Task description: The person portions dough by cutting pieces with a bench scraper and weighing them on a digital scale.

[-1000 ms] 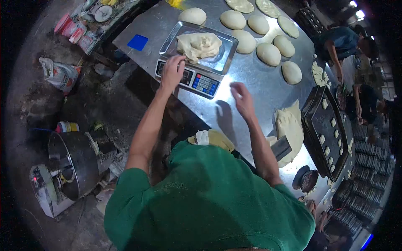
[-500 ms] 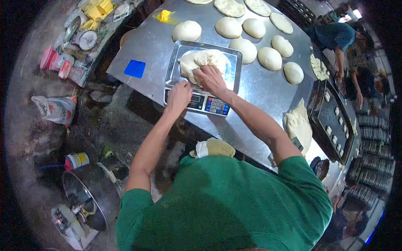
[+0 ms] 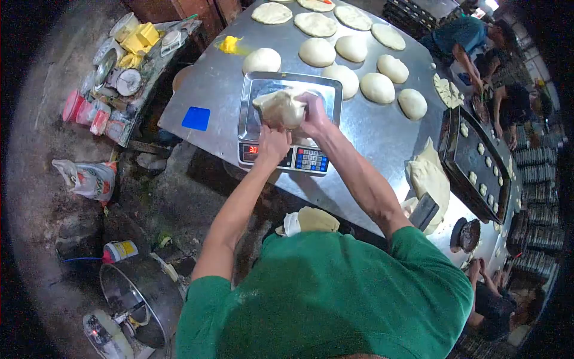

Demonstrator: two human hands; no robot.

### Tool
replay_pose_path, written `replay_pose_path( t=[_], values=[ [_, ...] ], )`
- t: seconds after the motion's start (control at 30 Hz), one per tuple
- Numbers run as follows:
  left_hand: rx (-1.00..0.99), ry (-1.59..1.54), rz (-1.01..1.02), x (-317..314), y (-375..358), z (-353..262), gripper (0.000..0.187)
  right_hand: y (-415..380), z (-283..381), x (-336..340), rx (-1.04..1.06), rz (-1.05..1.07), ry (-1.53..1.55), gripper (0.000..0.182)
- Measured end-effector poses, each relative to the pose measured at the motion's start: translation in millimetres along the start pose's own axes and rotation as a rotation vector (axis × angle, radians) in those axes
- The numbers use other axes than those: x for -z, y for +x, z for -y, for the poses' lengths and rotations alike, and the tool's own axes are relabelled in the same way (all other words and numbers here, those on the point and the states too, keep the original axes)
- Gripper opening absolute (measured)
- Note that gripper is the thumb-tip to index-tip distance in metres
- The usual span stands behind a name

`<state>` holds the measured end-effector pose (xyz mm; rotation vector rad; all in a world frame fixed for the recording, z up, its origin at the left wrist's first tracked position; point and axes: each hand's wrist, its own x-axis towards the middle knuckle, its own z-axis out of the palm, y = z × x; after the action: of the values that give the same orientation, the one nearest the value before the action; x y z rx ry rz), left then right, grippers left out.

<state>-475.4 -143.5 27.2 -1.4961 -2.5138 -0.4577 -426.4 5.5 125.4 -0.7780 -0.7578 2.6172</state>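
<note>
Over the metal tray (image 3: 246, 122) of a digital scale (image 3: 311, 160), a pale lump of dough (image 3: 281, 109) is gripped between my two hands. My left hand (image 3: 274, 143) closes on the dough's near edge, in front of the red display, which is partly covered. My right hand (image 3: 315, 115) wraps round the dough's right side. The dough looks bunched and lifted at the near side; whether it still rests on the tray is hard to tell. Several round dough balls (image 3: 377, 88) sit beyond the scale and to its right, with flattened dough discs (image 3: 315, 24) farther back.
A blue square (image 3: 195, 118) and a yellow lump (image 3: 229, 44) lie on the metal table (image 3: 209, 78). At right are a loose dough sheet (image 3: 431, 182), a dark-bladed tool (image 3: 423, 213), a brush (image 3: 469, 236) and stacked trays (image 3: 475, 161). Other people work at the far right.
Both hands have gathered the dough, which was spread on the tray, into a tighter lump. My left hand moved from the tray's edge onto it. Red digits now show on the display.
</note>
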Motion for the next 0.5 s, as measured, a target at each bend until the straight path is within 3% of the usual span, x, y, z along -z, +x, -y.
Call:
replay_pose_path(
  t=[0.07, 0.2, 0.27, 0.33, 0.37, 0.43, 0.5],
  values=[
    [0.026, -0.076, 0.098, 13, 5, -9, 0.042, -32, 16, -28, -0.05, 0.036, 0.065, 0.027],
    [-0.189, -0.04, -0.46, -27, 10, 4, 0.023, -64, 50, -40, -0.016, 0.183, 0.219, 0.039],
    [0.043, -1.312, -0.113, 7, 11, -8, 0.046, -105, 80, -56, 0.0, 0.237, 0.294, 0.042],
    [-0.046, -0.96, -0.139, -2, 14, -2, 0.04, -142, 103, -56, 0.031, 0.375, 0.316, 0.04],
    [0.009, -0.735, -0.046, 1, 17, 0, 0.041, -161, 115, -56, 0.054, 0.446, 0.328, 0.039],
    [0.099, -0.34, 0.188, 13, 27, 2, 0.044, -217, 139, -63, 0.166, 0.372, 0.136, 0.037],
    [0.125, -0.408, 0.31, 19, 24, 5, 0.048, -258, 152, -54, 0.247, 0.301, 0.005, 0.038]
  ],
)
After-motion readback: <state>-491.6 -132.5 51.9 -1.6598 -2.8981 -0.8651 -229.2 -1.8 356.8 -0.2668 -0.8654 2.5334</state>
